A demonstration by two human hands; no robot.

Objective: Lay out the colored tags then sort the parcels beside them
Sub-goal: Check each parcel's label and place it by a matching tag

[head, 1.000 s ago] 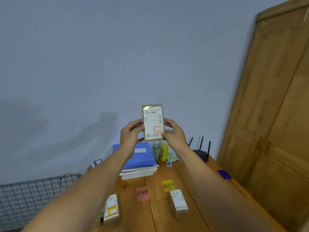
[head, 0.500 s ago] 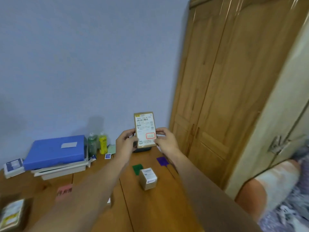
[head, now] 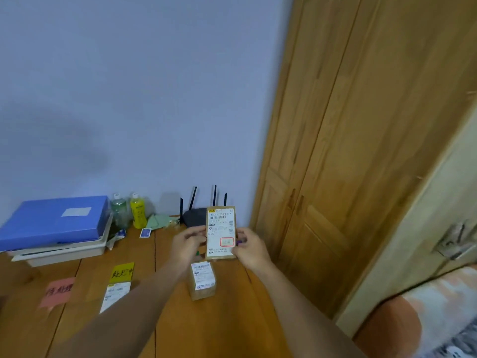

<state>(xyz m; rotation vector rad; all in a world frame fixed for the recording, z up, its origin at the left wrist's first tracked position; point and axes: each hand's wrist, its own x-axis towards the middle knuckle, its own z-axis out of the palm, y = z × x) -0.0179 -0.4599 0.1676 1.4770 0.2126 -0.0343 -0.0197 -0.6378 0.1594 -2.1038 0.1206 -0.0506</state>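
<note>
Text on parcel [head: 221, 232] illegibly small

Made out a code line, roughly "B06A … 00 533", above a barcode on the label of the parcel [head: 221, 232] pinched between left hand [head: 187, 242] and right hand [head: 249, 248]. Left of the left hand, read handwritten "处" on the yellow tag [head: 121, 273] and a blurred "待处理" on the pink tag [head: 58, 291].

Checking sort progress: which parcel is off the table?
The tall parcel, held upright by left hand and right hand; the boxy parcel and flat parcel lie on the table.
</note>
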